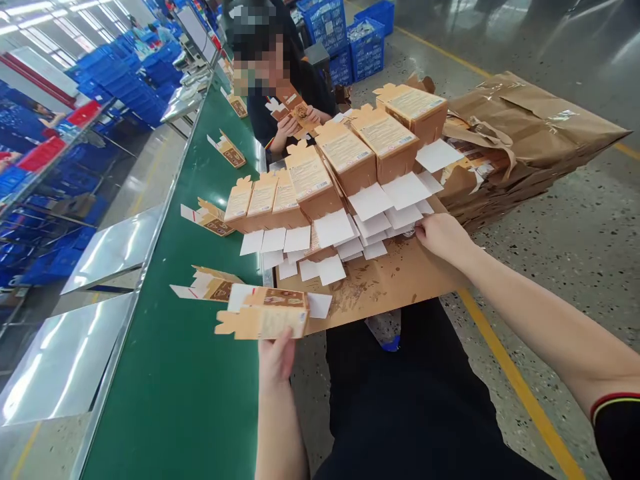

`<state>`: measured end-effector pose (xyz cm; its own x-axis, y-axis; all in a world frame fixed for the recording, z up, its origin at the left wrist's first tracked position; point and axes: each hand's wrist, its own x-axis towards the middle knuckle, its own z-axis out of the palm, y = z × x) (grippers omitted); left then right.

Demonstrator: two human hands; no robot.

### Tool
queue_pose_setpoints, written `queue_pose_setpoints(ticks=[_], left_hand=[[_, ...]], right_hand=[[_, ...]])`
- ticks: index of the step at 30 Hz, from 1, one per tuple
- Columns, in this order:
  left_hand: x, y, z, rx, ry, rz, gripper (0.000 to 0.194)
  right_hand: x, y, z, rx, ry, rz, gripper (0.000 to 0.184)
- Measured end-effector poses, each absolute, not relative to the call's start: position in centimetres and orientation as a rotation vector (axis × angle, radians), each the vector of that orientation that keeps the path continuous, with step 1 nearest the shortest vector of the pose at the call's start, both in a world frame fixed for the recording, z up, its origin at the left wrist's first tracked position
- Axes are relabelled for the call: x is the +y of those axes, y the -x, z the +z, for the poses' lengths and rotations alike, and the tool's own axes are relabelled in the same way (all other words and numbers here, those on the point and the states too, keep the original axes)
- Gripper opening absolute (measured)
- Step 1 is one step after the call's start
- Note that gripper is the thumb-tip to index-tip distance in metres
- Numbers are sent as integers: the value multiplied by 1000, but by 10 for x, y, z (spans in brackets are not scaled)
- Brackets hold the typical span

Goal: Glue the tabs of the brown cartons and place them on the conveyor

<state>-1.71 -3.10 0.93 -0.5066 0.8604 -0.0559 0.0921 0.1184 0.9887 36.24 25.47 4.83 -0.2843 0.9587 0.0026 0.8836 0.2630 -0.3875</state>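
Note:
My left hand (277, 353) grips a small brown printed carton (284, 320) with its end flaps sticking out, over the edge of the green conveyor belt (200, 393). My right hand (443, 240) is closed at the right end of a pile of similar cartons (345, 143); what its fingers hold, if anything, is hidden. White flaps (335, 229) jut from the pile toward me. Beneath the pile lies a cardboard sheet (385, 283) with dark stains. Another open carton (215, 285) rests on the belt just beyond the one in my left hand.
Across the pile, a co-worker (295, 80) holds a carton (295, 107) in both hands. More open cartons (227, 150) stand along the belt. A brown paper-wrapped stack (525, 140) is at right. Metal plates (70, 360) flank the belt's left side; blue crates (367, 50) stand behind.

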Motion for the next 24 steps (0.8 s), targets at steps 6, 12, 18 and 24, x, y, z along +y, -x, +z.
queue_pose_setpoints(ticks=[6, 12, 18, 24], left_hand=[[-8, 8, -28, 1769, -828, 1383, 111], [-4, 1, -32, 1809, -889, 1378, 108], [-2, -7, -18, 1783, -845, 1396, 99], [1, -21, -12, 1705, -664, 1572, 99]], right_hand=[[237, -387, 54, -2210, 1757, 423, 15], [123, -380, 16, -1754, 1440, 785, 16], [69, -277, -25, -1995, 1011, 989, 19], [73, -255, -44, -2196, 915, 925, 23]])
